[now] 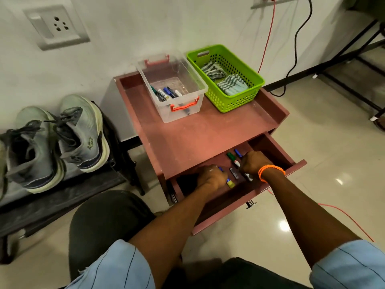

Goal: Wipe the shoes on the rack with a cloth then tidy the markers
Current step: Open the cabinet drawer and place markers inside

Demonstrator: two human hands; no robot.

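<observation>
Marker-tidying stage. Both hands reach into the open drawer [270, 149] at 5 o'clock of the red table [187, 130]: the left hand [211, 177] curls around a blue marker [228, 182], the right hand [253, 162] clenches over markers including a green one [232, 157]. Several markers [166, 92] already lie in the clear box [185, 84] at 12 o'clock. Cloths [224, 79] rest in the green basket [239, 97]; shoes [62, 138] sit on the rack [62, 195] at 9 o'clock, wiping apparently finished.
</observation>
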